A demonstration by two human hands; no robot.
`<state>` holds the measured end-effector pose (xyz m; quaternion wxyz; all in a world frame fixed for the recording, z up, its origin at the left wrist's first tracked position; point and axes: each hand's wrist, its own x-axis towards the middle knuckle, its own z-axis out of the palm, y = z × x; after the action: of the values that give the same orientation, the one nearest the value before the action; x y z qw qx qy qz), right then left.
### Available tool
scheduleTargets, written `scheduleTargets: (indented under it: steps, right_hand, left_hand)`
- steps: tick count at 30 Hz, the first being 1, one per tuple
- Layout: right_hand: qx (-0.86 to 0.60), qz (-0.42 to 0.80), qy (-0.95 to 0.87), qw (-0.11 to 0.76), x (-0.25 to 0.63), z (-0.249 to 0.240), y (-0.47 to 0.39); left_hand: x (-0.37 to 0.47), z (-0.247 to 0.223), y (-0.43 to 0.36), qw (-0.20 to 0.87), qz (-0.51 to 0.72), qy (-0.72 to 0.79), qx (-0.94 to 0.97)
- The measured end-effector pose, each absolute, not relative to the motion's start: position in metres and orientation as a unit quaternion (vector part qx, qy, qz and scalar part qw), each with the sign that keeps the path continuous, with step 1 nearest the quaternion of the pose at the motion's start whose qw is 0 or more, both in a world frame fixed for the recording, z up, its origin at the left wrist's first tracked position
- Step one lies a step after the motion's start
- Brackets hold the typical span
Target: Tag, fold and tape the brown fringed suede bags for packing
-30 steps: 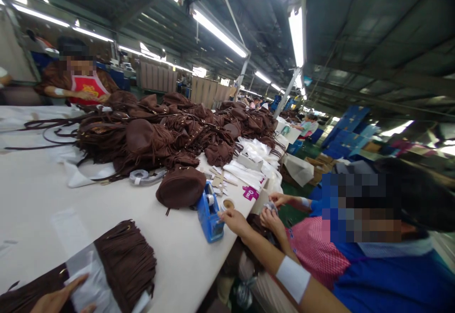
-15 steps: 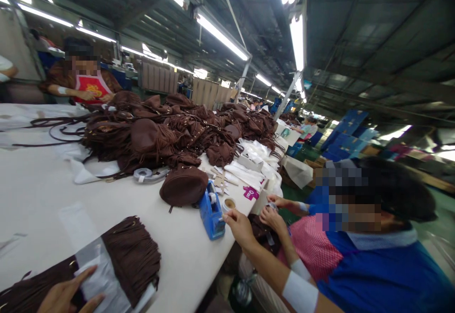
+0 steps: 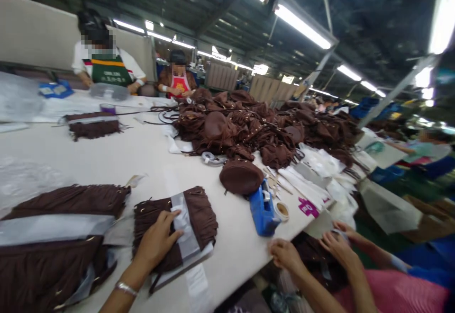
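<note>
A dark brown fringed bag (image 3: 202, 216) lies on the white table with a translucent plastic wrap (image 3: 188, 235) around its middle. My left hand (image 3: 159, 239) rests on bag and wrap, thumb and index finger spread. At the table's front edge is my right hand (image 3: 284, 254), fingertips pinched together; anything between them is too small to make out. Just beyond it stands a blue tape dispenser (image 3: 263, 216), with a roll of tape (image 3: 282, 211) beside it. A second, larger fringed bag (image 3: 64, 204) with a pale band lies to the left.
Brown bags (image 3: 249, 119) form a large heap across the table. A round brown bag (image 3: 241, 178) touches the dispenser. At right, a co-worker's hands (image 3: 337, 244) handle a dark item. Two people sit across the table. Clear plastic (image 3: 24, 180) lies at left.
The view has swung left, bringing the larger bag and another person across the table into sight. My right hand has come away from the dispenser towards the table edge. My left stays on the bag.
</note>
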<state>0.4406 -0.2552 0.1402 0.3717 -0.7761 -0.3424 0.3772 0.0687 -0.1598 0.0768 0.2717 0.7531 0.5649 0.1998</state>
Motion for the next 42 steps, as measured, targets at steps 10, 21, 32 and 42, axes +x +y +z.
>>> scheduleTargets:
  steps: [10, 21, 32, 42]
  right_hand:
    - [-0.64, 0.516, -0.524, 0.221, 0.266, 0.136, -0.186]
    - [-0.707, 0.374, -0.599, 0.042, 0.23, 0.124, -0.168]
    - [-0.74, 0.215, -0.638, -0.012, 0.21, 0.132, -0.17]
    - [-0.766, 0.212, -0.605, -0.047, 0.209, 0.124, -0.16]
  left_hand:
    - [0.07, 0.074, -0.163, 0.24, 0.21, 0.577, 0.752]
    - [0.07, 0.07, -0.165, 0.198, 0.196, 0.584, 0.762]
    - [0.069, 0.07, -0.169, 0.163, 0.188, 0.577, 0.778]
    - [0.068, 0.07, -0.168, 0.168, 0.191, 0.559, 0.789]
